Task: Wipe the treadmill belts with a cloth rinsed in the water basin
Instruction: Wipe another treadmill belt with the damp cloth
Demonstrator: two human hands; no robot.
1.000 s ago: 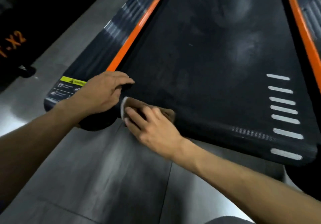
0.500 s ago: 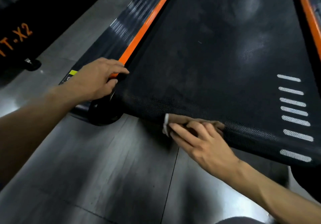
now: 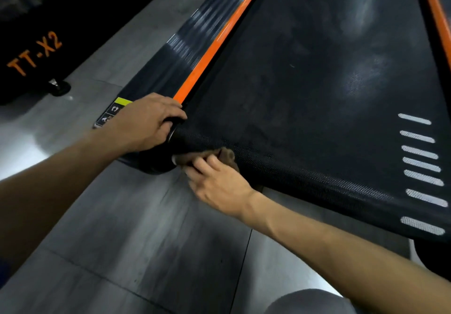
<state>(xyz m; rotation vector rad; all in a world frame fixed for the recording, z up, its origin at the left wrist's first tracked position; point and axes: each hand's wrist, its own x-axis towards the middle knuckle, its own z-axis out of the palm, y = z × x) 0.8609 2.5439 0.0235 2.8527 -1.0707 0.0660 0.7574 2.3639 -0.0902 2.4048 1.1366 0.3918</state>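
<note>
The black treadmill belt (image 3: 305, 99) fills the upper right, with dull smears further up it. A brown cloth (image 3: 228, 155) with a pale edge lies against the belt's rounded rear edge, close to the left corner. My right hand (image 3: 217, 184) holds the cloth there, bent fingers pressing it onto the belt. My left hand (image 3: 148, 121) grips the rear end of the left side rail (image 3: 185, 52), fingers curled over its inner edge beside the orange strip (image 3: 214, 45). The two hands are nearly touching.
White stripes (image 3: 422, 167) mark the belt's right rear. A second orange strip (image 3: 436, 16) runs at the far right. A black machine lettered TT-X2 (image 3: 36, 55) stands at the left across grey floor (image 3: 117, 228). My knee (image 3: 307, 301) shows at the bottom.
My right hand slid the cloth right along the belt's rear edge, then back left to the corner beside my left hand. The left hand stayed on the rail end.
</note>
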